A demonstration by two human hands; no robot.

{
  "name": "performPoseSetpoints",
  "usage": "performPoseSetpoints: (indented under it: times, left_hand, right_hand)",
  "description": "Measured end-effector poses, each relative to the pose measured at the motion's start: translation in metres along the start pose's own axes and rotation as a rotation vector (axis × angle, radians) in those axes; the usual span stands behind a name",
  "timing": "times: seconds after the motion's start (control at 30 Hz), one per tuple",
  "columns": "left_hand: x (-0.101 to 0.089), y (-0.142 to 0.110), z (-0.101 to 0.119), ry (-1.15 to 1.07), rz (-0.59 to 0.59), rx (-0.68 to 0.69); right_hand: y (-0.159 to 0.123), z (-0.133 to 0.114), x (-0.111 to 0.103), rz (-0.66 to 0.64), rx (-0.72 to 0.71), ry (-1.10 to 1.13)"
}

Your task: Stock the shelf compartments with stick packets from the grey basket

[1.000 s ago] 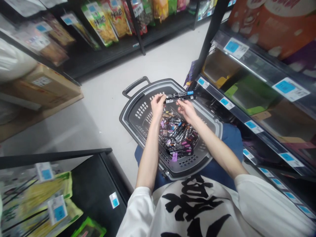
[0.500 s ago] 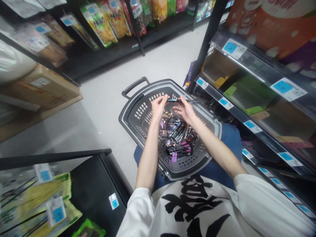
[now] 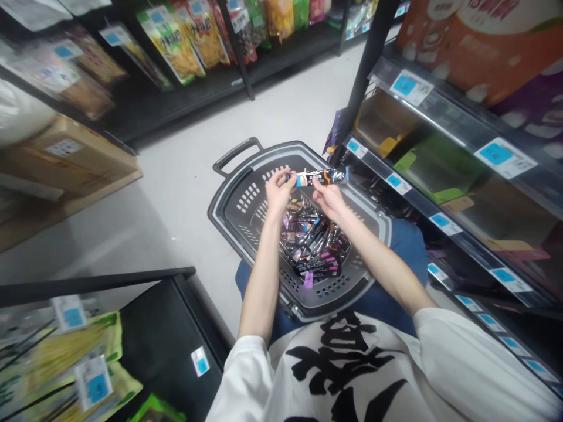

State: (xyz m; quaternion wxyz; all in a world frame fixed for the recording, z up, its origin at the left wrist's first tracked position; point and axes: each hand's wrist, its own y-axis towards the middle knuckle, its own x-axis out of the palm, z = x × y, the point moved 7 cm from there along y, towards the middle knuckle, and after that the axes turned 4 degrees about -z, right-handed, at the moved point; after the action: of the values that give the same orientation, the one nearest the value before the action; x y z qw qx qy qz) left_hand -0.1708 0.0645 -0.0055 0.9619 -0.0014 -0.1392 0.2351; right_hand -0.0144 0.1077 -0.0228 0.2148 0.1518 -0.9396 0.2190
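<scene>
Black narrow packet (image 3: pixel 323 177): one, blue and orange marked, above the interior of the grey basket (image 3: pixel 299 146); left hand's (image 3: pixel 280 186) grip pinching one end, right hand's (image 3: pixel 328 196) grip pinching its middle. Small dark packets (image 3: pixel 314 243): heaped inside the basket. Blue-tagged shelves (image 3: pixel 444 223): right of the basket.

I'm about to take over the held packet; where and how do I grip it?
Probably pinch the long packet at its right end, from the right: it sticks out free, while the left hand holds the left end and the right hand the middle.
</scene>
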Motion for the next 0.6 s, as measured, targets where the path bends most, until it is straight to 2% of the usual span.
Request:
performPoseSetpoints:
  times: [0.17, 0.37, 0.5, 0.53, 0.6]
  left_hand:
    - [-0.002, 0.001, 0.001, 0.010, 0.030, 0.027]
    - [-0.004, 0.002, 0.005, 0.114, 0.071, 0.123]
    - [-0.004, -0.001, 0.011, 0.128, 0.101, 0.140]
    - [-0.004, -0.002, 0.012, 0.125, 0.106, 0.131]
    - [-0.004, -0.002, 0.014, 0.116, 0.106, 0.110]
  right_hand:
    - [-0.001, 0.003, 0.006, -0.061, 0.006, -0.023]
    - [-0.003, 0.002, 0.007, -0.110, 0.015, -0.102]
    - [-0.008, 0.014, 0.017, -0.317, 0.145, -0.373]
    - [-0.011, 0.016, 0.021, -0.367, 0.142, -0.457]
    - [-0.017, 0.011, 0.028, -0.418, 0.025, -0.604]
